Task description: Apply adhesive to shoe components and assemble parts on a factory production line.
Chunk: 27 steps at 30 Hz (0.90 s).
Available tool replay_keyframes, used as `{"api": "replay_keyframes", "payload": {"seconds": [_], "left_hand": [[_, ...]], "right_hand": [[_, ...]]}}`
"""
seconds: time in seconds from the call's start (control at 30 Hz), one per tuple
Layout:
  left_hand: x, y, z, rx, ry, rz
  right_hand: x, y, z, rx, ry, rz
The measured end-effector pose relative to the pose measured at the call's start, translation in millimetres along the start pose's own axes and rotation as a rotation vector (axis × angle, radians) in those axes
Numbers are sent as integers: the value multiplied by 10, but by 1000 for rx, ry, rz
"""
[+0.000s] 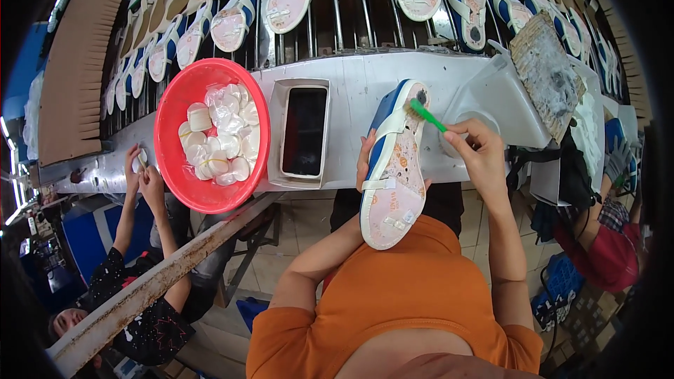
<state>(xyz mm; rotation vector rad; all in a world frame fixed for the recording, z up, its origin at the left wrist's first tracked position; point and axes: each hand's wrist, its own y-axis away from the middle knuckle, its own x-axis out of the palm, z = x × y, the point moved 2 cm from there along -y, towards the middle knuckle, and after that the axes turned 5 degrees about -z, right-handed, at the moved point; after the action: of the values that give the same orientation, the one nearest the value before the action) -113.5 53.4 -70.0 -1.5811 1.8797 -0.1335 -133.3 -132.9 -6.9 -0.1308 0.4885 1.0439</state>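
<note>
A wedge sandal (399, 200) with white straps, a blue side and a pale printed insole is tilted up in front of me. My left hand (365, 160) grips it around the middle, with most of the fingers hidden behind the sole. In my right hand (481, 149) is a green toothbrush-like brush (431, 117), pinched by its handle end. Its bristles are at the heel of the insole, touching or just above it, beside a dark patch. Near my right hand is a translucent white plastic container (491, 88).
On the metal ledge (351, 74) stand a red basin (162, 147) of round white pieces and a white box (278, 133) holding a dark phone-like slab. Beyond, sandals line a roller conveyor (339, 14). A crusted board (544, 70) leans at right. Co-workers are at both sides.
</note>
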Motion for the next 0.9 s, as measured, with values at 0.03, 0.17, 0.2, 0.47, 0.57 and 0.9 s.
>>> {"api": "replay_keyframes", "payload": {"seconds": [0.03,0.17,0.2,0.47,0.57,0.9], "left_hand": [[9,88,107,-3,-4,-9],[171,321,381,-104,294,47],[166,313,377,-123,409,-65],[148,257,335,1,300,-73],[197,401,450,-180,391,80],[199,442,419,-535,816,85]], "right_hand": [[11,-6,21,-7,1,8],[-30,125,104,-99,-31,160],[-34,152,122,-67,-98,245],[45,-140,179,-189,301,-132],[37,-41,248,-223,295,-21],[77,-222,241,-246,411,-126]]}}
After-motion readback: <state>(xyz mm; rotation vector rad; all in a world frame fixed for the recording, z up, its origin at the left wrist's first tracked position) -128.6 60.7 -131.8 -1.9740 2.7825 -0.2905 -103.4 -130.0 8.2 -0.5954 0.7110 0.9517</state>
